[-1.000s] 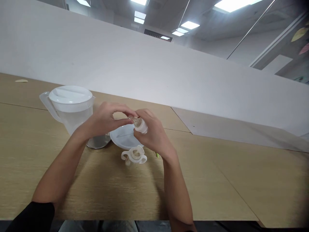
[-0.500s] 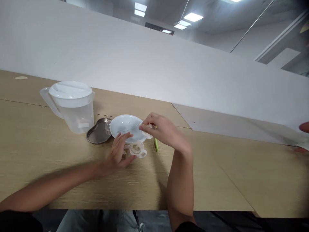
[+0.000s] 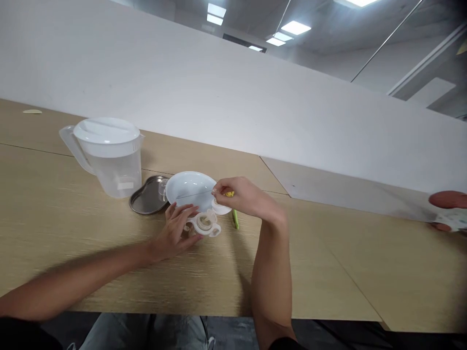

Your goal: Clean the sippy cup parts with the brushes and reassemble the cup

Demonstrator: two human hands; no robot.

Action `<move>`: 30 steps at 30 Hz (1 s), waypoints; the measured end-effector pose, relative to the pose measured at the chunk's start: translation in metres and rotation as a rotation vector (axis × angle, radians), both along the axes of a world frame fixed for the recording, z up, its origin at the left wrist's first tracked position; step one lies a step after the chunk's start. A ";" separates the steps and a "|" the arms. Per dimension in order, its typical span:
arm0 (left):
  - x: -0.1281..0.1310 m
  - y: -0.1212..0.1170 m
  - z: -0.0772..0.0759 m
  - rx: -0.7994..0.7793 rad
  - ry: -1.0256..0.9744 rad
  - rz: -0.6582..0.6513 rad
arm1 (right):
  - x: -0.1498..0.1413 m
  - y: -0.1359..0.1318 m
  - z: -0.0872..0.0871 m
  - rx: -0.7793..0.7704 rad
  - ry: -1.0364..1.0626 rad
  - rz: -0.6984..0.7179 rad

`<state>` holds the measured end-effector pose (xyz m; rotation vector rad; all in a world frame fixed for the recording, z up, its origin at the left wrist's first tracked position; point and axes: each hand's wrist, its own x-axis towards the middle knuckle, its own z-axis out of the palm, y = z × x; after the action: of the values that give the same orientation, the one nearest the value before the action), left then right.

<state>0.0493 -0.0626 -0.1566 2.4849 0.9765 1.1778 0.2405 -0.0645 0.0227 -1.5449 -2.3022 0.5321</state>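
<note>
My left hand [image 3: 175, 233] curves around the left side of a small translucent two-handled cup [image 3: 205, 222], thumb in front and fingers behind. Its top is uncovered, showing a round opening. Above and to the right, my right hand [image 3: 239, 194] is closed in a pinch on a small clear piece [image 3: 214, 192], mostly hidden by the fingers. From that pinch a thin dark rod or wire seems to stretch left across the white bowl [image 3: 189, 182]. Just under the right hand lies a round white lid-like part [image 3: 221, 208].
A lidded translucent pitcher [image 3: 116, 165] stands at the left, beside a kidney-shaped metal tray [image 3: 148, 197] with a small clear part [image 3: 163, 187] at its right edge. A green stick-like item [image 3: 235, 219] lies near the right hand. Another person's hand [image 3: 448, 199] holds something white at far right.
My right hand has shifted slightly down, its fingers drawn in more tightly around the clear piece. My left hand stays at the cup. The other person's hand at far right has come further into view.
</note>
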 end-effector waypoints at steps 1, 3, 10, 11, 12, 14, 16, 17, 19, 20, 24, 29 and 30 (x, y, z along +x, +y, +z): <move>0.000 0.000 0.000 -0.001 -0.007 0.002 | 0.000 0.001 0.000 -0.004 0.002 0.000; 0.000 -0.001 0.000 -0.001 -0.016 0.008 | -0.001 0.002 0.000 -0.015 0.004 0.005; 0.000 -0.001 0.004 0.013 -0.062 0.016 | -0.001 0.005 -0.003 -0.030 0.137 0.053; 0.000 -0.002 0.005 0.011 -0.069 0.019 | -0.001 0.005 -0.004 -0.038 0.168 0.056; 0.000 -0.002 0.006 0.009 -0.077 0.021 | -0.001 0.005 -0.004 -0.045 0.187 0.057; 0.000 -0.002 0.007 0.007 -0.085 0.018 | -0.002 0.006 -0.005 -0.057 0.184 0.064; 0.000 -0.002 0.007 0.009 -0.093 0.008 | -0.003 0.007 -0.006 -0.076 0.147 0.081; 0.000 -0.002 0.007 0.010 -0.097 0.004 | -0.003 0.007 -0.006 -0.090 0.122 0.089; 0.000 -0.002 0.007 0.020 -0.108 -0.002 | -0.004 0.008 -0.007 -0.123 0.069 0.111; 0.000 -0.002 0.007 0.026 -0.113 -0.001 | -0.004 0.008 -0.007 -0.140 0.045 0.125; 0.000 -0.002 0.006 0.035 -0.102 0.020 | -0.004 0.007 -0.007 -0.177 0.017 0.178; 0.000 -0.002 0.005 0.070 -0.081 0.025 | -0.007 0.003 -0.007 -0.199 0.010 0.234; 0.000 -0.002 0.005 0.075 -0.079 0.023 | -0.008 0.002 -0.008 -0.197 -0.001 0.244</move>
<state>0.0497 -0.0644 -0.1512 2.4684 0.9596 1.3329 0.2327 -0.0624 0.0151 -1.3495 -2.5199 0.8426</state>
